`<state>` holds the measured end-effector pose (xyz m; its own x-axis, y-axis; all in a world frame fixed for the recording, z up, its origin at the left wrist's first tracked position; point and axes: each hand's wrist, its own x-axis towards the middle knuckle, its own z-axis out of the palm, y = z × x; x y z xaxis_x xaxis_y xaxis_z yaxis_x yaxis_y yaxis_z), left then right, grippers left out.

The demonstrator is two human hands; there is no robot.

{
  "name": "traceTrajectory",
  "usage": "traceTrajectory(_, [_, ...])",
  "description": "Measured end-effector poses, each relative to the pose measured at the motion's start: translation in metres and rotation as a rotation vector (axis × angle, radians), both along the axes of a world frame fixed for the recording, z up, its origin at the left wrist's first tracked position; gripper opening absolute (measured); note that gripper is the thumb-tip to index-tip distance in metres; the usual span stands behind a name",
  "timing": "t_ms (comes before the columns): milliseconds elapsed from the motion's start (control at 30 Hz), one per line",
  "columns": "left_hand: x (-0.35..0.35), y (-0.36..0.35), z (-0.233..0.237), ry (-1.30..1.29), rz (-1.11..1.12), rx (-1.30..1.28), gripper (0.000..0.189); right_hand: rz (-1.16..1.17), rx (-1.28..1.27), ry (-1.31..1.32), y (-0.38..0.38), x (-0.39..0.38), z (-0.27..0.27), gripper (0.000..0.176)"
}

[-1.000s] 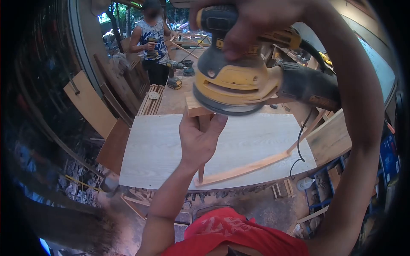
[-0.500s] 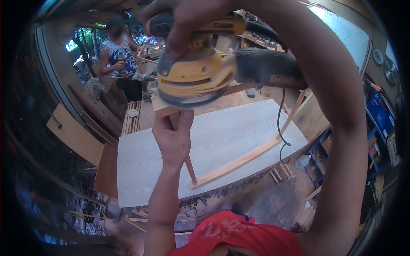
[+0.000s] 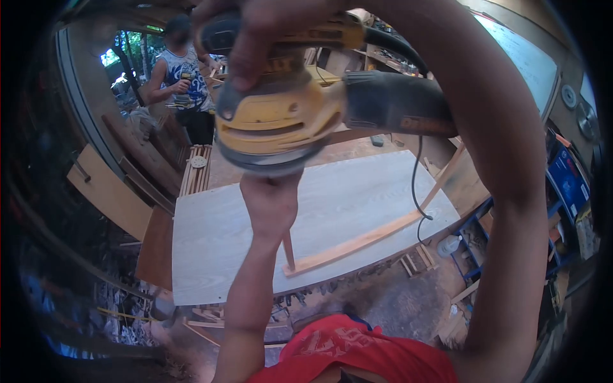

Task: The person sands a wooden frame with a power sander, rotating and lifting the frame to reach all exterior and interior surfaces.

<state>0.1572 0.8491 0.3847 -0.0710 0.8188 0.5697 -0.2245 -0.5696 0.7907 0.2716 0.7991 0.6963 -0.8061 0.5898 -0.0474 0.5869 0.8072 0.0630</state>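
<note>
My right hand (image 3: 265,29) is wrapped around the top of a yellow and black orbital sander (image 3: 274,121), held high in front of me. From the sander's side a black dust canister (image 3: 396,105) sticks out to the right. My left hand (image 3: 271,204) is closed on a wooden frame just under the sanding pad, its fingertips hidden by the sander. The frame's lower rail (image 3: 357,246) slants over a large pale board (image 3: 230,239); one upright runs up toward my left hand.
Across the bench stands another person (image 3: 182,73) with a yellow drill (image 3: 185,83) in one hand. A perforated sanding disc (image 3: 198,162) lies on wooden strips at the left. A black cord (image 3: 414,182) hangs at the right, above a white jug (image 3: 449,245).
The sander and my right hand have shifted left and slightly down. My left hand has moved a little right, and the sander now covers its thumb. The other person's drill has been drawn in.
</note>
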Motion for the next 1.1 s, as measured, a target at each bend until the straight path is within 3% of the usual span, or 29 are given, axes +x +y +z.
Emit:
traceTrajectory(33, [0.000,-0.001,0.001,0.065,0.017,-0.018,0.033,0.021,0.044,0.007,0.000,0.000,-0.003,0.080])
traceTrajectory(300, [0.011,0.001,0.002,-0.119,0.064,0.027,0.035,-0.216,0.189,0.062,0.032,0.006,-0.015,0.088])
traceTrajectory(400, [0.006,0.002,-0.003,-0.045,0.090,-0.011,0.040,-0.247,0.020,-0.004,0.036,0.034,0.001,0.090])
traceTrajectory(533, [0.012,0.000,-0.001,-0.095,0.100,0.030,0.042,-0.427,0.163,0.070,0.036,0.068,-0.012,0.086])
traceTrajectory(667, [0.010,0.004,-0.003,-0.087,0.093,0.050,0.044,-0.440,0.135,0.054,0.030,0.111,-0.010,0.078])
traceTrajectory(767, [0.010,0.009,-0.004,-0.113,0.087,0.082,0.046,-0.624,0.083,0.119,0.021,0.121,-0.014,0.071])
traceTrajectory(933, [0.012,0.014,-0.003,-0.092,0.078,0.127,0.043,-0.623,0.040,0.107,0.015,0.146,-0.010,0.070])
traceTrajectory(1100, [0.008,0.010,-0.010,-0.069,0.073,0.137,0.042,-0.657,0.007,0.047,0.009,0.124,-0.004,0.069])
